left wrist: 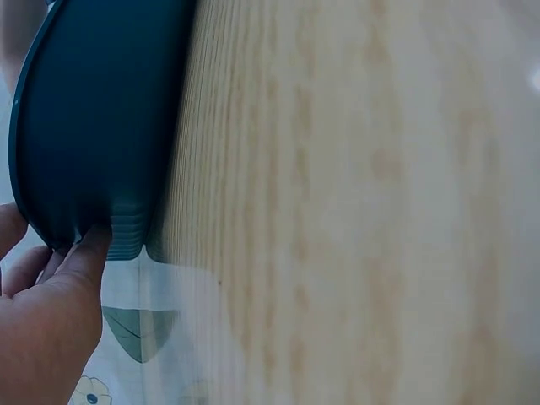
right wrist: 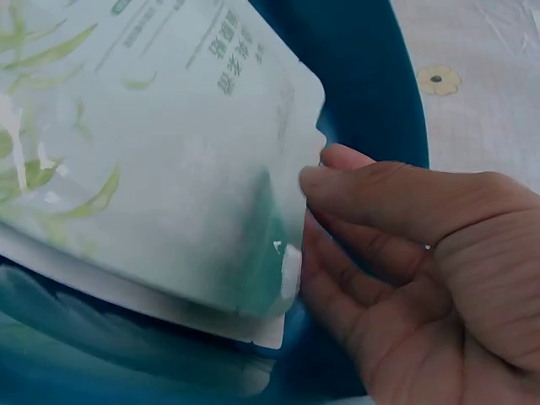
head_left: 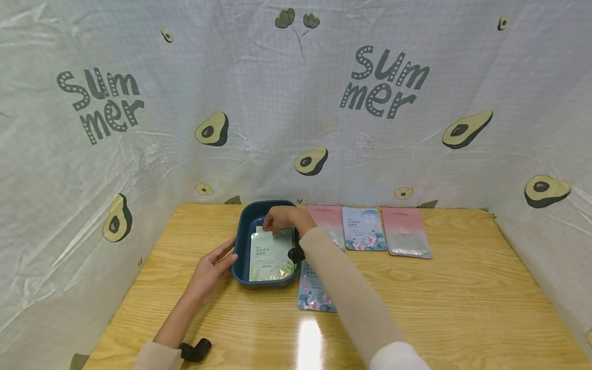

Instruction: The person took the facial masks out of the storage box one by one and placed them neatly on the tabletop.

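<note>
A deep blue plastic basin [head_left: 245, 221] stands on the table with a pale green sheet-mask packet [head_left: 273, 257] lying inside. The right hand [head_left: 282, 218] reaches in over the far end and pinches the packet's edge, thumb on top and fingers beneath, as the right wrist view shows. Under that packet, the pale edge of another packet [right wrist: 266, 329] shows. At the basin's left side, the left hand [head_left: 213, 267] holds the rim and wall with thumb and fingers. In the left wrist view, the fingertips [left wrist: 93, 245] press against the outer wall.
Right of the basin, a pink packet [head_left: 326, 216], a blue floral packet [head_left: 364, 231] and a pink-silver packet [head_left: 407, 234] lie in a row. Another blue packet [head_left: 312, 293] lies nearer, partly under the right sleeve [head_left: 356, 298]. A printed curtain [head_left: 259, 154] encloses the wooden table [head_left: 462, 308].
</note>
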The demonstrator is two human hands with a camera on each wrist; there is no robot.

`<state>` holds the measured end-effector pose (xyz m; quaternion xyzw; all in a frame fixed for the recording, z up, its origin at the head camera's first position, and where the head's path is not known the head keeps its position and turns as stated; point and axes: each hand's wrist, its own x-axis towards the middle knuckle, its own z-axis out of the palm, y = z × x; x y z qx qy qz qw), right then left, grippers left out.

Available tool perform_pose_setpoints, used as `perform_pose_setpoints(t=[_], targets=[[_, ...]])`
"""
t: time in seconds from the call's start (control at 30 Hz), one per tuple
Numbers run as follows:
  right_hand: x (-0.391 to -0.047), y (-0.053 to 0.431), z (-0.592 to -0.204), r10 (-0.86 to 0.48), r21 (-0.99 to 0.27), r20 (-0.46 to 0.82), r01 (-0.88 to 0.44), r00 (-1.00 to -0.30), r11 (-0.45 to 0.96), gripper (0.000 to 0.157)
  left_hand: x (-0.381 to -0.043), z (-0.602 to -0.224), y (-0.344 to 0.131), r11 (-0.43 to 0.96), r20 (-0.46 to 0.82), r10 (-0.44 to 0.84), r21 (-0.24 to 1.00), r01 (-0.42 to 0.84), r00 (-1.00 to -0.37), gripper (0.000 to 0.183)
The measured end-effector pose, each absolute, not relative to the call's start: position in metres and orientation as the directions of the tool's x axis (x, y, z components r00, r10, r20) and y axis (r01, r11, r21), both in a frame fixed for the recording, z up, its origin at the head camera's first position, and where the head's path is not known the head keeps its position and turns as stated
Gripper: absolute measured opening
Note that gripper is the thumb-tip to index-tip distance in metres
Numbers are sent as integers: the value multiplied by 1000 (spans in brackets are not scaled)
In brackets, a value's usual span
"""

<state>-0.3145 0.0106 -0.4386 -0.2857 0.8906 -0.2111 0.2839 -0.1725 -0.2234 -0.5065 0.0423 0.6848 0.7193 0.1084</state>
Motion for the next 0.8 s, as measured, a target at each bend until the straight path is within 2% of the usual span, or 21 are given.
perform_pose_setpoints(t=[0.17,0.3,0.43,0.67,0.8], targets=[[-314,15,-438,-597,-534,-382,-359,-705,766,23,-172,-506,-224,-44,-85,210,994,-96,-974,63],[-315,18,-439,-617,-544,-372,-376,-693,750,21,-172,-506,-224,-43,-86,209,994,-97,-974,62],[-314,21,-441,-647,-622,-368,-340,-668,705,28,-172,-506,-224,-46,-91,211,994,-103,-973,62],[-311,29,-442,-681,-784,-340,-204,-649,586,57,-172,-505,-224,-37,-111,215,992,-122,-970,63],[-312,38,-444,-682,-824,-306,-174,-664,539,49,-172,-505,-224,-40,-114,217,991,-126,-969,63]])
